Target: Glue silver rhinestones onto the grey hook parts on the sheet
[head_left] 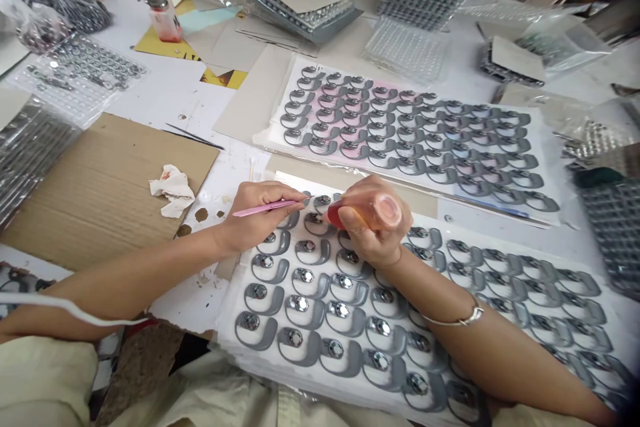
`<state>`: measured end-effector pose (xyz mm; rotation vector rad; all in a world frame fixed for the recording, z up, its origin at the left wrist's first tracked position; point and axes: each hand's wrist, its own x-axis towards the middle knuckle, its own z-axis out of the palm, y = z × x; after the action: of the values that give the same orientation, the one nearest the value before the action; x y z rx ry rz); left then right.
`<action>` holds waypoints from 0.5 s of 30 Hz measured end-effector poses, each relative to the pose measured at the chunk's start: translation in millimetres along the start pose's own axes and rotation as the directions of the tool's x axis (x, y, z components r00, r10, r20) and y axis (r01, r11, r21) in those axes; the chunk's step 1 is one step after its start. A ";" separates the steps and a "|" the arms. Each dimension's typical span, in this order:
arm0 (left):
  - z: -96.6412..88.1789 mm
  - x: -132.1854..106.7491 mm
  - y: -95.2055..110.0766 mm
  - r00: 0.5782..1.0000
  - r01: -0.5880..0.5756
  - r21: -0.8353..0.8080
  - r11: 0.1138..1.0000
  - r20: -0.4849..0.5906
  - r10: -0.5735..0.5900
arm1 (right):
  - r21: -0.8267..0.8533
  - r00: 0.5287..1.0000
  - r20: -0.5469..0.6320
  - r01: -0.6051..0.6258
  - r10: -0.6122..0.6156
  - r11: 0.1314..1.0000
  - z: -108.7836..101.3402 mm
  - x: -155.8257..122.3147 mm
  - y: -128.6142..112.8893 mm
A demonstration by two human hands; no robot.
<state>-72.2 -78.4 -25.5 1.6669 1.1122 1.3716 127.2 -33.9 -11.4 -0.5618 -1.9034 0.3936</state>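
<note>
My left hand (260, 208) is closed around slim pink tweezers (267, 207), whose tip points right over the upper left of the near sheet (295, 179). Just to the right, my right hand (377, 230) grips a squeeze bottle (373, 207) of orange-red liquid, tilted so its base faces up and right. Its nozzle end is low over a grey curved band with a silver round setting (315, 220); whether they touch I cannot tell. Rows of such bands with shiny stones (306, 275) cover the white sheet, some hidden under my right forearm.
Behind lies a second sheet of grey bands (380, 127). A cardboard piece (110, 180) with a crumpled stained tissue (173, 191) is at left. A small jar of red liquid (163, 17), clear trays (407, 47), a cotton swab (251, 169) and thin dark tweezers (195, 137) lie around.
</note>
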 end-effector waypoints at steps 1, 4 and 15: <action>-0.1 0.1 0.1 1.000 -0.004 0.000 1.000 -0.002 0.004 | 0.001 1.000 -0.001 -0.002 0.002 1.000 0.1 -0.3 0.2; 0.1 0.2 0.2 1.000 -0.003 -0.002 1.000 0.000 0.003 | 0.006 1.000 -0.007 -0.006 0.006 1.000 0.9 -2.1 0.9; 1.4 1.7 -4.9 0.973 0.224 -0.036 0.974 -0.040 -0.226 | 0.664 0.637 -0.220 -0.458 0.739 0.592 -15.0 22.7 44.3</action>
<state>-71.5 -74.9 -29.6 1.4448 1.2567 1.2786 142.6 15.8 -11.0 -0.8329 -0.9607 1.1264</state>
